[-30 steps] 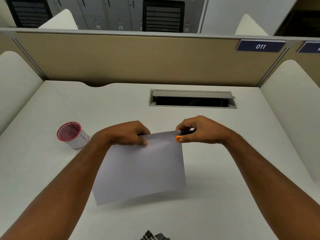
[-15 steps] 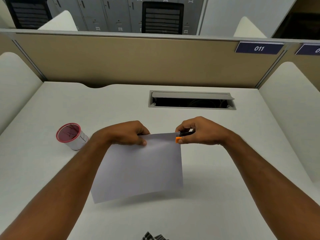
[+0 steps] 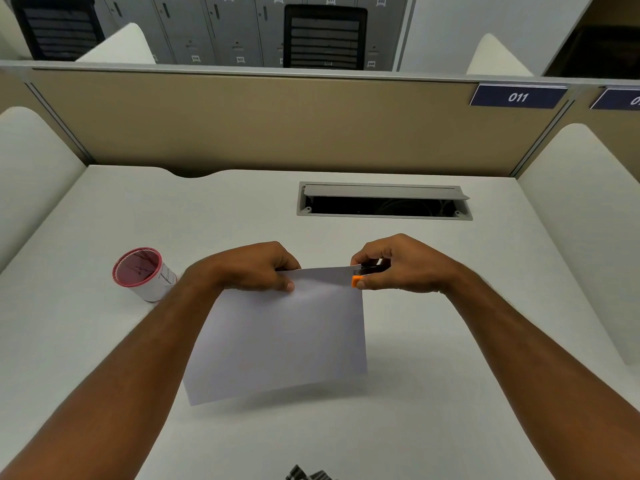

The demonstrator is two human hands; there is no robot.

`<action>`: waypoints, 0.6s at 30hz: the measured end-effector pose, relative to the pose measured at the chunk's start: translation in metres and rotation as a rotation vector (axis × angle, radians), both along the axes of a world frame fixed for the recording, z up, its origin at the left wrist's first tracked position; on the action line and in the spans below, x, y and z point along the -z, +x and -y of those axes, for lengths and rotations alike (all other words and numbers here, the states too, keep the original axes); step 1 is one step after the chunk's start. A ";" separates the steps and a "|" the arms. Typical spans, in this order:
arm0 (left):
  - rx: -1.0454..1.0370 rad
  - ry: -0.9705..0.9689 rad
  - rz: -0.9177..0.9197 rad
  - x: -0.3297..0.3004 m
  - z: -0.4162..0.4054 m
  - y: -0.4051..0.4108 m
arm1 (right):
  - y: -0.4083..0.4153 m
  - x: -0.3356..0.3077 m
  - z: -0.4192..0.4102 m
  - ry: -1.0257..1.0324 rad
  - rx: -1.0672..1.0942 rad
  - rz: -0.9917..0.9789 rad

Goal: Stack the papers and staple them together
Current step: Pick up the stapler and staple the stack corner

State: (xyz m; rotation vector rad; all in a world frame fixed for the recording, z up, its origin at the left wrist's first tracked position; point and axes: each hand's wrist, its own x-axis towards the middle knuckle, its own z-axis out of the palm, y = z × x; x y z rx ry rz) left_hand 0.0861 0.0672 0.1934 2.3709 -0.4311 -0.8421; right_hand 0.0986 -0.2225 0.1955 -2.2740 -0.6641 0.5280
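The papers [image 3: 280, 341] are held above the counter [image 3: 104, 341], pinched at the top edge by the left hand [image 3: 256, 268]. A small stapler [image 3: 363, 273] is gripped at their top right corner by the right hand [image 3: 405, 265].

Illumination is even, diffuse and moderately bright, coming from overhead. The papers [image 3: 280, 337] cast a soft-edged shadow on the desk [image 3: 104, 341] below their lower edge. No glare or blown highlights appear. Wide-angle distortion bows the partition [image 3: 242, 123] and the side panels near the frame edges. Focus is acceptable at centre; fine detail is slightly soft throughout.
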 end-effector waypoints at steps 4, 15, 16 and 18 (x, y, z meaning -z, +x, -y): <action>0.004 0.007 0.008 -0.001 0.001 0.000 | 0.000 0.001 0.001 0.006 0.001 0.004; 0.056 0.033 0.052 -0.001 0.004 -0.001 | 0.000 0.005 0.001 0.040 0.010 0.013; 0.058 0.037 0.055 -0.001 0.004 -0.001 | 0.000 0.005 0.001 0.038 0.007 0.008; 0.058 0.042 0.056 0.000 0.003 -0.001 | 0.001 0.006 0.001 0.031 0.000 0.002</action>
